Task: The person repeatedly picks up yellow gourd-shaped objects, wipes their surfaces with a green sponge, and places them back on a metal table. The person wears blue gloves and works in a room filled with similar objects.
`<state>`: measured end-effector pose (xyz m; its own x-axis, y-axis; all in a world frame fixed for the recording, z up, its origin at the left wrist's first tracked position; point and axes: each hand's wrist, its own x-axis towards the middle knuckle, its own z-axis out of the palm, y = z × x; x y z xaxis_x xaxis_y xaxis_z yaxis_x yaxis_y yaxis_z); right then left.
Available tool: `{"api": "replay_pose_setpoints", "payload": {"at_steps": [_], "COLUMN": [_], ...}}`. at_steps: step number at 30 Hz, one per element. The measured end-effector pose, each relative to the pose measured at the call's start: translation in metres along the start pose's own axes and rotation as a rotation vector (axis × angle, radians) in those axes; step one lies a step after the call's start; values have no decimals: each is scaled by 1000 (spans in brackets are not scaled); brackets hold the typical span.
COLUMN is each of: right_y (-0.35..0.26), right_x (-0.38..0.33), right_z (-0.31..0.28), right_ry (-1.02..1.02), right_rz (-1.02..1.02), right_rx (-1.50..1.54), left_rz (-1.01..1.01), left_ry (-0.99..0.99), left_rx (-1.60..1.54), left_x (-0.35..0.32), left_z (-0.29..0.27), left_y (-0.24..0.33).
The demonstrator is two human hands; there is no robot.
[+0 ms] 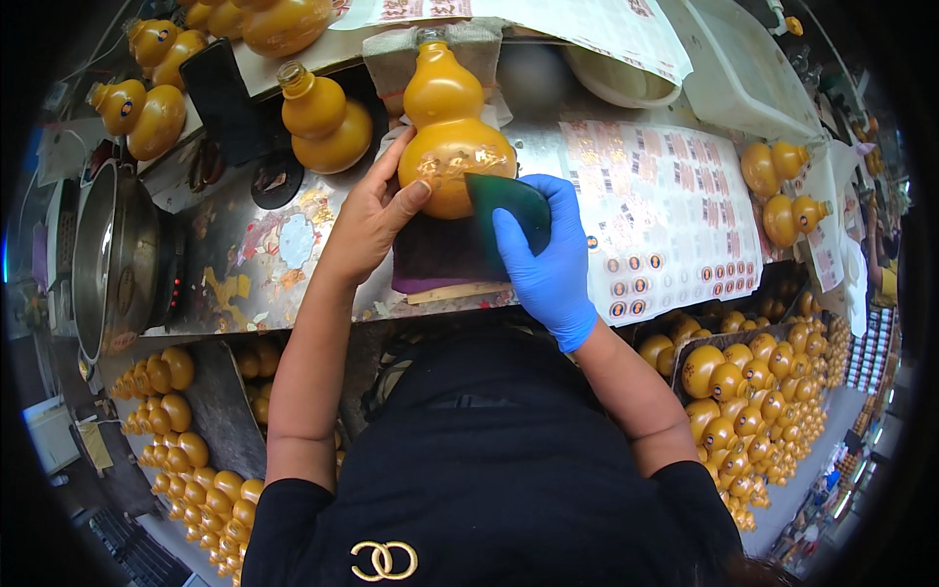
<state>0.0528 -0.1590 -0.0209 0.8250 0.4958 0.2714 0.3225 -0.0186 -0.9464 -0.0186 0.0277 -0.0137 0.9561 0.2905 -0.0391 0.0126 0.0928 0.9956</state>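
A yellow gourd-shaped bottle (445, 93) lies on its side in front of me, its neck pointing away. Bare, my left hand (367, 230) grips the bottle's wide lower bulb from the left, with the thumb near its base. Gold lettering and a decal area show on that bulb. In a blue glove, my right hand (550, 262) is closed around a dark green flat scraper (511, 207). The scraper's pointed edge overlaps the bulb's right side in view; firm contact is hard to judge. A grey cloth (386, 61) lies beneath the bottle's upper part.
A printed decal sheet (675, 210) covers the bench on the right. Another yellow bottle (328, 127) stands left of my work, beside a dark phone (220, 93). A metal pan (115, 259) sits far left. Crates of yellow bottles (753, 391) flank me below bench level.
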Motion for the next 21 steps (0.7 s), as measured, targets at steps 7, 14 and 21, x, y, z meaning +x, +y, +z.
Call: {"api": "replay_pose_setpoints", "payload": {"at_steps": [7, 14, 21], "right_y": [-6, 2, -12], "right_x": [-1, -4, -11], "right_z": [-16, -12, 21], "right_ry": [6, 235, -35], "right_rz": [484, 109, -639], "right_rx": [233, 37, -604], "left_rz": [-14, -20, -43], "left_ry": [-6, -53, -74], "left_rx": [-12, -70, -131], "left_x": [0, 2, 4], "left_z": [-3, -13, -11], "left_y": [-5, -13, -9]}}
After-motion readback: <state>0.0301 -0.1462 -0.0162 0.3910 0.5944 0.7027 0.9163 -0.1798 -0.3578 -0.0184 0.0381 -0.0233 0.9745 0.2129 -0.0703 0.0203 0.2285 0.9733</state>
